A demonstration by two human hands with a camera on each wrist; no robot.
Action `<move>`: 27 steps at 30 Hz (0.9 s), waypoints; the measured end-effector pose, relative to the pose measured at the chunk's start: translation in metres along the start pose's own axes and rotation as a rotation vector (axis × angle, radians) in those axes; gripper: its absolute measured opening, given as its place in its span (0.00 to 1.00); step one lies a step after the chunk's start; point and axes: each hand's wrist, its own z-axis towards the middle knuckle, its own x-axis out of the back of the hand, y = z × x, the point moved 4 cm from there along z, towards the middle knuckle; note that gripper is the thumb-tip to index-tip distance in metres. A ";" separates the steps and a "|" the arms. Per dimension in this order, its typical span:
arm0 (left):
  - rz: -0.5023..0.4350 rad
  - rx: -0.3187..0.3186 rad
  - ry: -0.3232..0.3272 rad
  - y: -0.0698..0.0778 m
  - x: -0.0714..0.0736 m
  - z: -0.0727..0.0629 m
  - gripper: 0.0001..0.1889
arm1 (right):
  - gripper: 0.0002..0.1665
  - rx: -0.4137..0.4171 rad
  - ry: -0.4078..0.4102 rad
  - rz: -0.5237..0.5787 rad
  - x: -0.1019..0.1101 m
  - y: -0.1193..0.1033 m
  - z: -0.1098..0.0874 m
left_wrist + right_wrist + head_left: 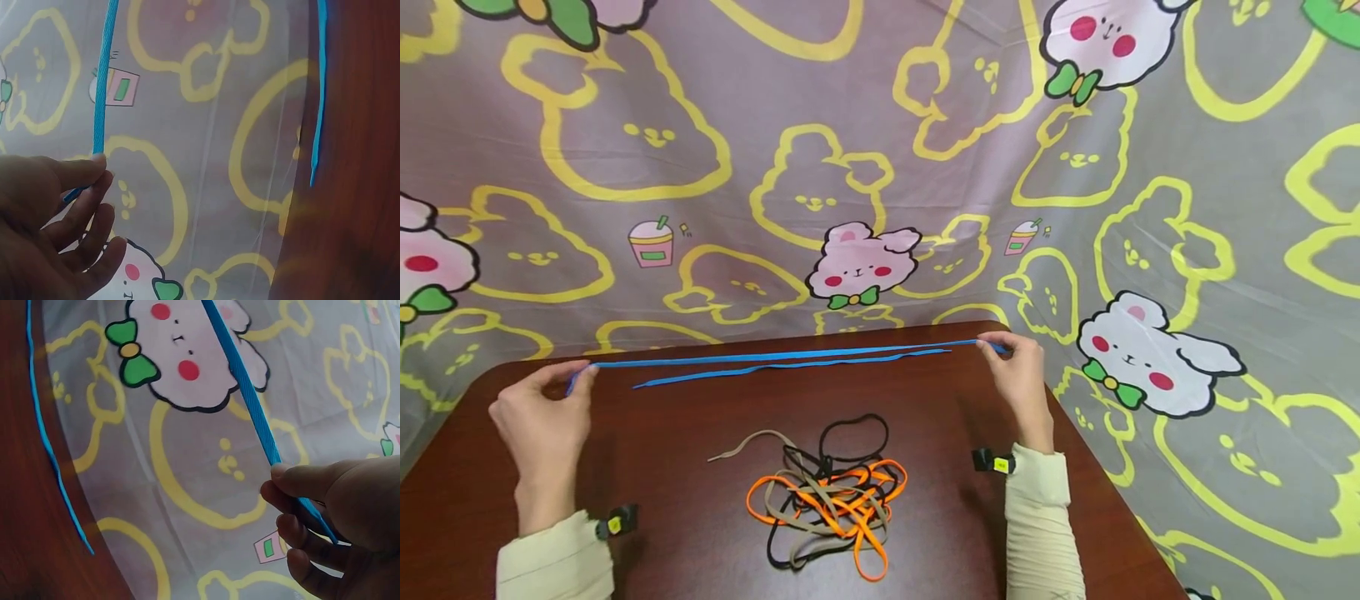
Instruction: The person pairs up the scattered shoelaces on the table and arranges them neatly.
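Observation:
A blue shoelace (790,357) is stretched nearly straight between the two hands, above the far part of the table. The left hand (546,417) pinches one end between thumb and index finger, with a short tail poking out behind. At the other end the right hand (1018,375) pinches the lace the same way, its tip showing past the fingers in the right wrist view. A second blue shoelace (775,367) lies on the table just in front of the stretched one, roughly parallel to it.
Nearer the person, a loose tangle of orange (871,550), black (886,433) and tan (767,432) laces lies on the dark wood table (677,500). A cloth (925,183) printed with cartoon animals hangs behind the table and along its right side.

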 end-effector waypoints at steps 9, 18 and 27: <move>0.170 -0.098 -0.108 -0.006 0.004 0.016 0.13 | 0.10 0.007 -0.035 -0.101 0.000 0.014 0.004; 0.245 -0.164 -0.258 -0.017 -0.004 0.025 0.12 | 0.08 0.046 -0.161 -0.227 -0.010 0.024 0.016; 0.295 -0.209 -0.346 -0.043 -0.014 0.029 0.11 | 0.08 0.084 -0.241 -0.352 -0.024 0.047 0.027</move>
